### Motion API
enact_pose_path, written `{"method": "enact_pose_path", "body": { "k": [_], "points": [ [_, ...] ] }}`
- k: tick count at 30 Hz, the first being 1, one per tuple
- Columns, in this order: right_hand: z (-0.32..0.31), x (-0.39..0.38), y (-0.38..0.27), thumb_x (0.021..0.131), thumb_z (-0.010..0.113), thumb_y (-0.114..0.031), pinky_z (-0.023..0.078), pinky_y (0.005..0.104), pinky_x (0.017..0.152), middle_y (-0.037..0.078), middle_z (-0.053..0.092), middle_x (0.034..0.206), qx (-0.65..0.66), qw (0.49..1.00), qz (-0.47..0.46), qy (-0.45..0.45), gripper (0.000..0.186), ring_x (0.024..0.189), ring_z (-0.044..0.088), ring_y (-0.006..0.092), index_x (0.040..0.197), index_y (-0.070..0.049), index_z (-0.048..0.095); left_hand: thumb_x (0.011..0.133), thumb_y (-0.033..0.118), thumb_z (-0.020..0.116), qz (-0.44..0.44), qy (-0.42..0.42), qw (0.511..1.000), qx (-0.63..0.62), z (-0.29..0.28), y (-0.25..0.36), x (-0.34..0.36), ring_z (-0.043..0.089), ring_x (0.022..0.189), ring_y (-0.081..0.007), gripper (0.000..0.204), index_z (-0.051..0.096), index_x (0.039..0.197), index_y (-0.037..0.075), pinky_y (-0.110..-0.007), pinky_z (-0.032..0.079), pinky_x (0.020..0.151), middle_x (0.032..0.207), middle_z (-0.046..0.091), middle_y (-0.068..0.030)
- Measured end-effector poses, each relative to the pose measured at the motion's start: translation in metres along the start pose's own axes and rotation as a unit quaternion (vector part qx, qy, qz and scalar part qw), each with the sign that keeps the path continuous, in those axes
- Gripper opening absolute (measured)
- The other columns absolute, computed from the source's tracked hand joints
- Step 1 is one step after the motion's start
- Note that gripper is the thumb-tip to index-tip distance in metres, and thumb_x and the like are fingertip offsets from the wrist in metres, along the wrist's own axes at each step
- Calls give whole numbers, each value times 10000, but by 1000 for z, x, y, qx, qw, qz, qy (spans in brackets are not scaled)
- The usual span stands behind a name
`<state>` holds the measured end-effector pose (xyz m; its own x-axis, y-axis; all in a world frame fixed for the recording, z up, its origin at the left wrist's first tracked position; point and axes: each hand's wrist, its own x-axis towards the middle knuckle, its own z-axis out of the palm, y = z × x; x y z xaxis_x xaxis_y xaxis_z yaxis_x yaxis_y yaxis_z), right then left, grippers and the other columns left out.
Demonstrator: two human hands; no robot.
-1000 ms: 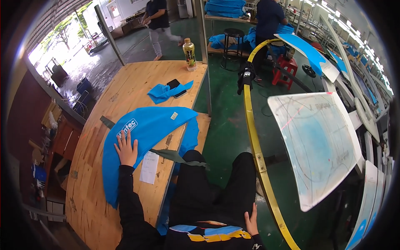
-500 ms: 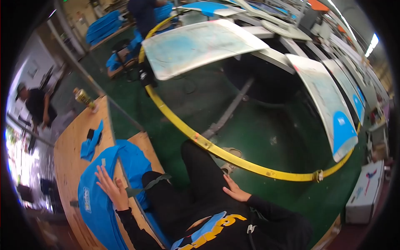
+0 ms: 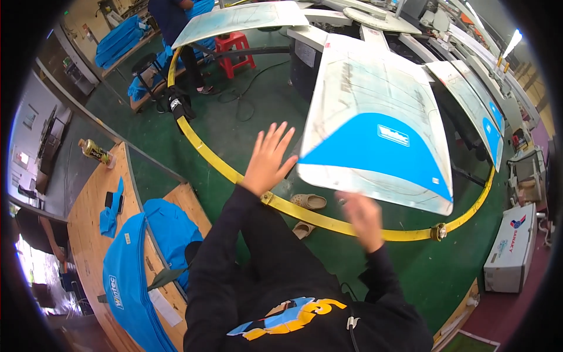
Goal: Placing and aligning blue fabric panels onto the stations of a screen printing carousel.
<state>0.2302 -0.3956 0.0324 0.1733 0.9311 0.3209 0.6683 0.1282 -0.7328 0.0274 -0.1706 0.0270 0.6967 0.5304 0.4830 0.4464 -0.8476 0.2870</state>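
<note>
My left hand (image 3: 268, 159) is raised with its fingers spread, at the left corner of a white flat printing board (image 3: 375, 88). A curved blue fabric piece (image 3: 358, 144) with a small white print lies on the near part of that board. Below the board's near edge is my right hand (image 3: 362, 220), smeared by motion, so its fingers are unclear. On the wooden table (image 3: 88, 205) to my left, blue fabric pieces (image 3: 126, 281) lie stacked, and more blue fabric (image 3: 170, 226) bulges beside them.
A yellow curved rail (image 3: 220, 167) rings the machine in front of my legs. More white boards (image 3: 240, 22) sit around it. A bottle (image 3: 97, 154) stands on the table, a white box (image 3: 510, 249) at right. Another person (image 3: 170, 17) stands beyond a red stool (image 3: 234, 56).
A board with blue fabric has swung in front of me. My left hand has left the fabric stack and moved right; my right hand has risen from my leg toward the board.
</note>
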Motion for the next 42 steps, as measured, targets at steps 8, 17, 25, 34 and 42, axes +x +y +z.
{"method": "enact_pose_path", "body": {
  "k": [8, 17, 25, 34, 42],
  "points": [
    [-79, 13, 110, 853, 631, -228, 437, 412, 762, 119, 543, 1022, -523, 801, 224, 186, 285, 939, 531, 301, 1058, -35, 587, 879, 288, 576, -114, 22, 988, 103, 58, -104, 35, 482, 1199, -329, 440, 534, 1257, 67, -457, 384, 956, 1314, 503, -168],
    [-46, 40, 114, 803, 691, -107, 434, 330, 734, 81, 562, 835, -103, 926, 215, 292, 194, 767, 547, 202, 879, -42, 524, 800, 288, 653, -313, -43, 936, 153, 25, -144, 66, 598, 960, -308, 310, 623, 1048, 104, -508, 386, 829, 987, 659, -120],
    [-8, 94, 60, 902, 638, -122, 447, 234, 665, 21, 532, 808, 159, 958, 64, 231, 166, 719, 525, 101, 944, -26, 509, 815, 336, 668, -155, 34, 957, -242, 21, -78, 74, 628, 798, -280, 334, 607, 959, 42, -378, 476, 729, 858, 647, -146],
    [59, 142, -48, 928, 601, -141, 379, 203, 569, -12, 506, 791, 317, 937, -1, 147, 144, 675, 465, 57, 891, -68, 483, 980, 268, 500, -106, 3, 889, -446, -40, 46, 27, 497, 640, -102, 256, 549, 924, 23, -284, 439, 594, 706, 515, -25],
    [99, 101, -141, 886, 660, -219, 384, 211, 718, -8, 471, 891, 502, 855, -85, -96, 246, 799, 468, 79, 960, -84, 470, 967, 254, 559, -190, 34, 815, -547, -159, 77, -105, 435, 761, -45, 237, 574, 943, 19, -228, 387, 666, 802, 484, 42]
  ]
}}
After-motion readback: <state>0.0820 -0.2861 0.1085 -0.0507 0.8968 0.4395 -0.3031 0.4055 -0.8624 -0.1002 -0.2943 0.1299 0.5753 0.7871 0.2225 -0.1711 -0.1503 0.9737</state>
